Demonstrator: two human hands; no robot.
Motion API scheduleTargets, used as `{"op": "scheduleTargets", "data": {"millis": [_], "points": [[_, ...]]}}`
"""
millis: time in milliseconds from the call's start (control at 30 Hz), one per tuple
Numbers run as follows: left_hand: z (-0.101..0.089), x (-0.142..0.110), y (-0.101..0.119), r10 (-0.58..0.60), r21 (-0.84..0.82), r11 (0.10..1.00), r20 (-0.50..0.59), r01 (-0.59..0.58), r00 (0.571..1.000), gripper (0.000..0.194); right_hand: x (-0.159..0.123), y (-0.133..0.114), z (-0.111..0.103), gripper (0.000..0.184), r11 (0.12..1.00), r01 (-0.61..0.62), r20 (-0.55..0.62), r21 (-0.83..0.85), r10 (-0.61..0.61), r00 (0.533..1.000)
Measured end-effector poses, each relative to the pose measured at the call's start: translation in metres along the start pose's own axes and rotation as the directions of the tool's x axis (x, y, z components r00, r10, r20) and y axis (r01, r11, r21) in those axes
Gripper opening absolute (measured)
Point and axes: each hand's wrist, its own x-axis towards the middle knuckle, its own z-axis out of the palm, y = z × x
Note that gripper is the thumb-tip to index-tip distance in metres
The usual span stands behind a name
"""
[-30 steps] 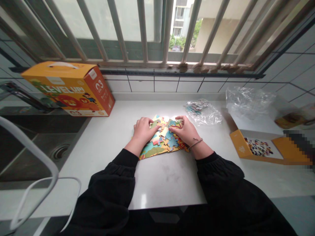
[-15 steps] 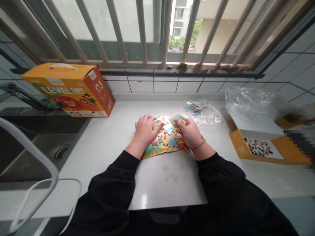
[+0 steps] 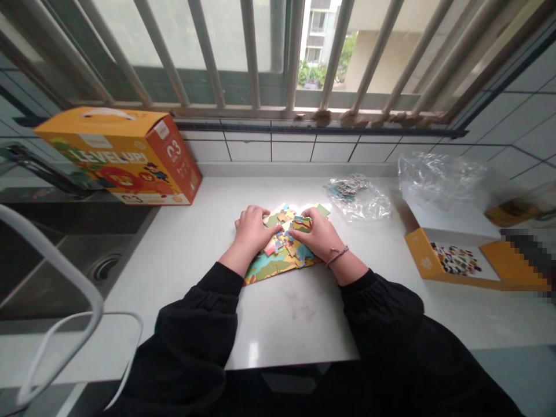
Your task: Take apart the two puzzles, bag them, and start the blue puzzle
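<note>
A colourful jigsaw puzzle [image 3: 271, 266], partly put together, lies on the white counter between my hands. Loose pieces rest on top of it. My right hand [image 3: 320, 236] pinches a puzzle piece [image 3: 302, 224] with thumb and fingers, just above the puzzle's middle. At the puzzle's left side is my left hand [image 3: 253, 233], its thumb and fingers apart and curved over the edge. Its fingertips seem to touch the pieces there, but it grips nothing that I can make out. Both hands cover parts of the picture.
Behind the puzzle lies a clear plastic bag [image 3: 358, 196] with pieces inside. An orange carton [image 3: 125, 162] stands at the back left, beside the sink [image 3: 47, 278]. To the right is an open yellow box [image 3: 419, 255] with plastic wrap [image 3: 438, 174] behind it. A white tube [image 3: 82, 278] curves at front left.
My right hand has moved left towards the puzzle's middle, and the piece in it now shows upright. My left hand has shifted slightly left and its fingers have lowered.
</note>
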Motion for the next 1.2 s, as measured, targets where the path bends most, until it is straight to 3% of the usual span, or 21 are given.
{"op": "scheduleTargets", "data": {"millis": [133, 267, 333, 467, 600, 767, 900, 1067, 1200], "points": [[0.004, 0.002, -0.004, 0.033, -0.143, 0.989, 0.001, -0.032, 0.999, 0.047, 0.007, 0.004, 0.002, 0.06, 0.996, 0.043, -0.004, 0.077, -0.043, 0.999], [0.005, -0.001, -0.003, 0.107, -0.368, 0.926, 0.034, -0.088, 0.994, 0.043, 0.014, 0.003, 0.0, 0.083, 0.996, 0.024, -0.013, -0.092, -0.025, 1.0], [0.006, -0.002, -0.003, 0.151, -0.485, 0.868, 0.044, -0.111, 0.987, 0.037, 0.015, 0.002, -0.002, 0.084, 0.994, 0.011, -0.002, -0.11, -0.011, 1.0], [0.008, -0.002, -0.002, 0.217, -0.7, 0.704, 0.057, -0.115, 0.975, 0.035, 0.013, 0.003, -0.005, 0.069, 0.99, -0.001, -0.002, 0.139, 0.001, 1.0], [0.01, -0.003, 0.0, 0.177, -0.853, 0.52, 0.064, -0.038, 0.982, 0.039, 0.007, 0.0, -0.009, 0.059, 0.91, -0.055, 0.01, 0.411, 0.055, 0.998], [0.002, -0.01, 0.004, 0.086, -0.939, 0.337, 0.103, 0.068, 0.991, 0.046, -0.002, -0.013, -0.014, 0.054, 0.728, -0.113, 0.125, 0.676, 0.039, 0.991], [0.001, -0.013, 0.005, 0.093, -0.977, 0.181, 0.13, 0.111, 0.987, 0.051, -0.008, -0.02, -0.015, 0.058, 0.595, -0.206, 0.216, 0.777, 0.054, 0.975], [0.005, -0.011, 0.003, 0.061, -0.987, 0.068, 0.15, 0.145, 0.987, 0.045, -0.01, -0.02, -0.017, 0.071, 0.539, -0.246, 0.291, 0.806, 0.002, 0.957], [0.001, -0.014, 0.005, 0.095, -0.979, 0.061, 0.202, 0.197, 0.975, 0.045, -0.012, -0.018, -0.018, 0.077, 0.56, -0.223, 0.283, 0.798, -0.022, 0.959]]}}
